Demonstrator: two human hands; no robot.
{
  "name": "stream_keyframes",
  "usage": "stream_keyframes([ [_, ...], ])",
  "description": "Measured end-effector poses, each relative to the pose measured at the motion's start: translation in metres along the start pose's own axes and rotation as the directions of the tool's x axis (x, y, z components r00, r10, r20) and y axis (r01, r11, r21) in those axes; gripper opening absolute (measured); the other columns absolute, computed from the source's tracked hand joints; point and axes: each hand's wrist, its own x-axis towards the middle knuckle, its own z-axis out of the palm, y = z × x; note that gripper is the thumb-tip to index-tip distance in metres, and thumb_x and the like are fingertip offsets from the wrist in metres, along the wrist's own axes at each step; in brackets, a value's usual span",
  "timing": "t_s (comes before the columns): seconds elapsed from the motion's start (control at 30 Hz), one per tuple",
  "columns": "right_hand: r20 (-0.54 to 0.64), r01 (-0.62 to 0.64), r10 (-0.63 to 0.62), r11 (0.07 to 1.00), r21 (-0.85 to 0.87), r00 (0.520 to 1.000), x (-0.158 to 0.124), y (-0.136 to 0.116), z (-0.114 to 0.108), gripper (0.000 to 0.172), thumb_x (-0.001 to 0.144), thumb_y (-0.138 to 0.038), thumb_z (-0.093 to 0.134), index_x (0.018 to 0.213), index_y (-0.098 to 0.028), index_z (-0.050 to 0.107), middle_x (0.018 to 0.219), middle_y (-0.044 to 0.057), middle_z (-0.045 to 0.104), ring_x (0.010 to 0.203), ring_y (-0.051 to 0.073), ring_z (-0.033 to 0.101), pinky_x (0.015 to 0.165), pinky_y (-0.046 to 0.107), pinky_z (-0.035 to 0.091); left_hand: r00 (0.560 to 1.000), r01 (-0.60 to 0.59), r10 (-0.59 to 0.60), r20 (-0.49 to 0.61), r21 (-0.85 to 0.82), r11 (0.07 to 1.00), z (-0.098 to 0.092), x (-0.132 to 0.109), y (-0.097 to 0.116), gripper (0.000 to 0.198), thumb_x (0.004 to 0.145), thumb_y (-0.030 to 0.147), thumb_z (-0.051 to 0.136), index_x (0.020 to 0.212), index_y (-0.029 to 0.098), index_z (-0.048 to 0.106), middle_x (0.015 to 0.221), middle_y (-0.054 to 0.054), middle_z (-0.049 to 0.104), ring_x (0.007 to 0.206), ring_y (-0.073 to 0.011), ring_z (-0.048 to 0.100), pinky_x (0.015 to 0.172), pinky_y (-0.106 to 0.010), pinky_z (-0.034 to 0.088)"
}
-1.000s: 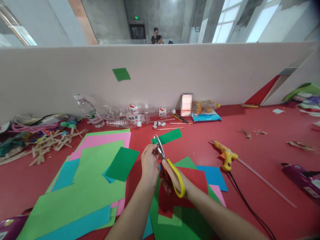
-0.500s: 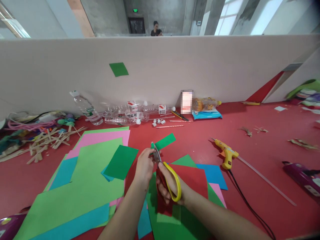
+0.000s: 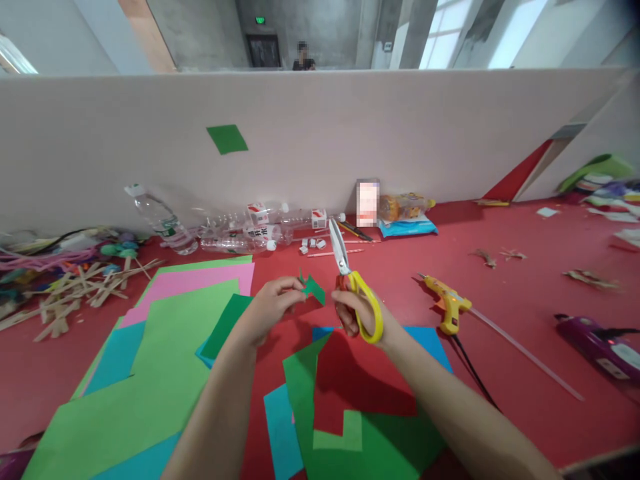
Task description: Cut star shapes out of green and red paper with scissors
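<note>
My left hand (image 3: pixel 277 300) pinches a small cut piece of green paper (image 3: pixel 315 291) between thumb and fingers. To its right, my right hand (image 3: pixel 355 307) is wrapped round the yellow-handled scissors (image 3: pixel 371 313), their blades pointing up and away from the green piece. Below my hands lies a loose pile with a red sheet (image 3: pixel 363 373) on top of a dark green sheet (image 3: pixel 395 443). A small light green piece (image 3: pixel 353 433) shows at the red sheet's lower edge. Another dark green sheet (image 3: pixel 226 327) is partly covered by my left forearm.
Large light green sheets (image 3: pixel 125 407) spread on the left, beside wooden sticks (image 3: pixel 75 293). Plastic bottles (image 3: pixel 235 240) line the white partition (image 3: pixel 300 133). A yellow glue gun (image 3: pixel 450 303) with a cord and glue stick lies at right, near a purple tool (image 3: pixel 600 347).
The scissors have come away from the green paper and swung upright to the right. My left hand has moved slightly left, and the green strip is now a smaller, folded-looking piece.
</note>
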Motion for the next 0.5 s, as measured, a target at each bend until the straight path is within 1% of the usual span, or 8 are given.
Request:
stream_keyframes([
  [0.07, -0.040, 0.065, -0.066, 0.997, -0.028, 0.997, 0.007, -0.013, -0.002, 0.043, 0.081, -0.050, 0.073, 0.059, -0.025, 0.046, 0.036, -0.009, 0.042, 0.031, 0.008, 0.040, 0.035, 0.019, 0.033, 0.997, -0.026, 0.023, 0.076, 0.041, 0.999, 0.003, 0.004, 0.007, 0.014, 0.061, 0.018, 0.077, 0.050, 0.020, 0.068, 0.042, 0.003, 0.051, 0.042, -0.0104, 0.039, 0.042, -0.021, 0.024],
  [0.13, -0.060, 0.100, -0.103, 0.994, -0.044, 0.993, 0.011, -0.020, -0.003, 0.039, 0.076, -0.048, 0.076, 0.063, -0.024, 0.049, 0.038, -0.010, 0.044, 0.031, 0.008, 0.038, 0.034, 0.020, 0.033, 0.990, -0.048, 0.039, 0.136, 0.058, 0.997, 0.006, 0.006, 0.010, 0.014, 0.062, 0.019, 0.076, 0.050, 0.020, 0.069, 0.041, 0.003, 0.050, 0.041, -0.0106, 0.039, 0.041, -0.020, 0.025],
  [0.2, -0.060, 0.120, -0.122, 0.992, -0.048, 0.991, 0.011, -0.022, -0.003, 0.035, 0.074, -0.047, 0.076, 0.066, -0.023, 0.052, 0.040, -0.011, 0.043, 0.030, 0.007, 0.035, 0.032, 0.019, 0.031, 0.981, -0.055, 0.042, 0.192, 0.062, 0.997, 0.008, 0.007, 0.013, 0.011, 0.062, 0.019, 0.075, 0.052, 0.021, 0.071, 0.042, 0.003, 0.051, 0.040, -0.0108, 0.039, 0.040, -0.020, 0.025],
  [0.27, -0.034, 0.128, -0.129, 0.991, -0.041, 0.991, 0.010, -0.021, -0.002, 0.030, 0.074, -0.045, 0.072, 0.067, -0.023, 0.052, 0.040, -0.012, 0.042, 0.029, 0.007, 0.035, 0.032, 0.019, 0.031, 0.970, -0.051, 0.034, 0.240, 0.063, 0.997, 0.011, 0.006, 0.014, 0.009, 0.063, 0.019, 0.074, 0.054, 0.021, 0.072, 0.043, 0.002, 0.052, 0.040, -0.0109, 0.040, 0.039, -0.020, 0.025],
  [0.37, 0.014, 0.134, -0.134, 0.991, -0.022, 0.991, 0.006, -0.021, 0.000, 0.023, 0.072, -0.040, 0.066, 0.065, -0.024, 0.051, 0.037, -0.011, 0.042, 0.028, 0.008, 0.036, 0.032, 0.020, 0.034, 0.959, -0.037, 0.020, 0.283, 0.055, 0.998, 0.014, 0.006, 0.015, 0.010, 0.062, 0.019, 0.072, 0.052, 0.020, 0.070, 0.043, 0.001, 0.052, 0.041, -0.0111, 0.041, 0.040, -0.020, 0.027],
  [0.5, -0.025, 0.179, -0.179, 0.984, 0.007, 0.983, 0.002, -0.024, 0.002, 0.019, 0.073, -0.038, 0.064, 0.072, -0.025, 0.050, 0.037, -0.013, 0.041, 0.029, 0.009, 0.035, 0.036, 0.021, 0.040, 0.957, -0.025, 0.017, 0.291, 0.024, 0.999, 0.019, 0.007, 0.015, 0.010, 0.066, 0.022, 0.076, 0.056, 0.021, 0.072, 0.043, 0.001, 0.053, 0.041, -0.0115, 0.042, 0.041, -0.021, 0.031],
])
